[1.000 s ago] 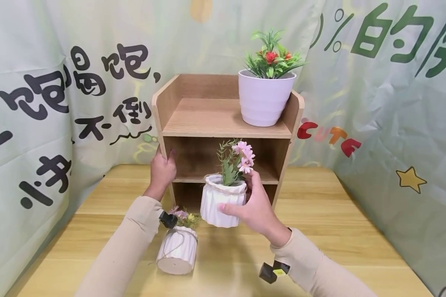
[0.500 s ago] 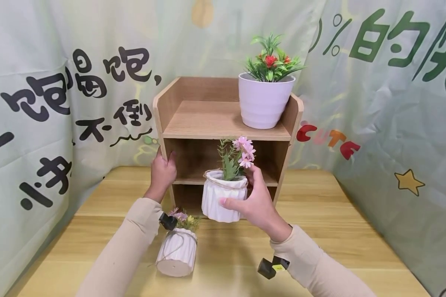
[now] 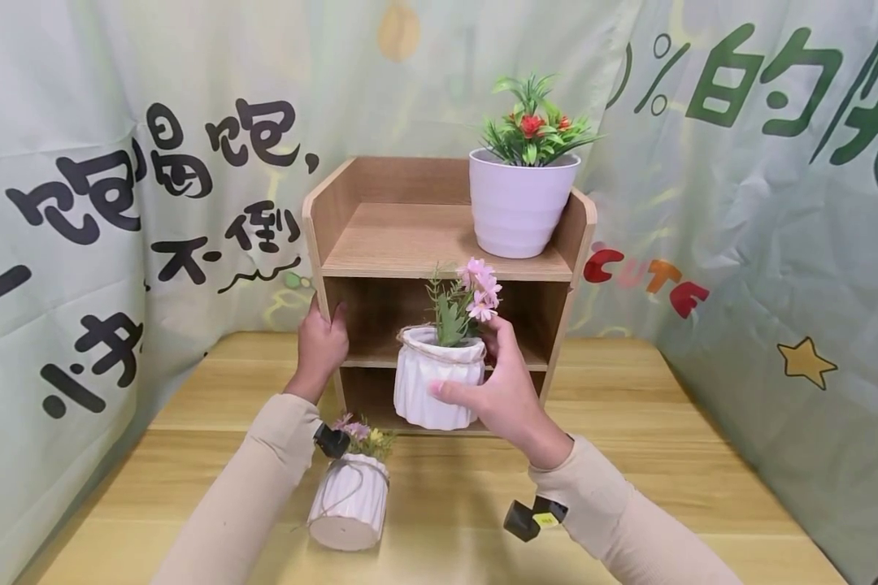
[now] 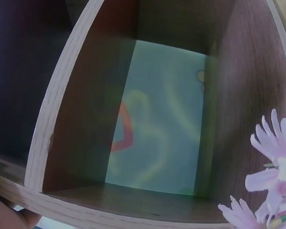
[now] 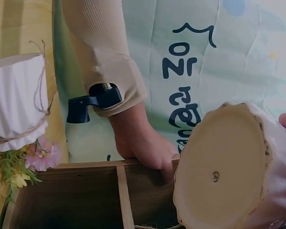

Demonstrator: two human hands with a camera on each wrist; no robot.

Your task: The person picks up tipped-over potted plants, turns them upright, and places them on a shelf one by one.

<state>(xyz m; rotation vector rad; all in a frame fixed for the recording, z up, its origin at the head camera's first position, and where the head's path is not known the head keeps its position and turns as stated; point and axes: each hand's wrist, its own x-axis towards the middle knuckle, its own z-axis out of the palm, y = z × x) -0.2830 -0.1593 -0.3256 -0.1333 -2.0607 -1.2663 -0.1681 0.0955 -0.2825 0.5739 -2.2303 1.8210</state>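
My right hand (image 3: 515, 406) holds a white fluted flower pot (image 3: 435, 386) with twine round its rim and pink artificial flowers (image 3: 481, 288). Thumb and fingers grip its right side, in front of the middle opening of a small wooden shelf (image 3: 402, 244). The pot's pale underside (image 5: 219, 167), with a small hole, shows in the right wrist view. My left hand (image 3: 322, 345) grips the shelf's left side panel, thumb inside the opening and the other fingers hidden behind the panel. In the left wrist view, pink petals (image 4: 276, 171) come in at the lower right, before the shelf's compartment.
A similar white pot (image 3: 351, 504) lies on its side on the wooden table (image 3: 629, 487), base toward me, below my left forearm. A larger pale lilac pot (image 3: 521, 207) with a red-flowered plant stands on the shelf's top right. Printed cloth (image 3: 739, 227) hangs around the table.
My right hand has raised the flower pot slightly toward the shelf's middle opening. The left hand keeps its grip on the side panel, and the head view has tilted up a little.
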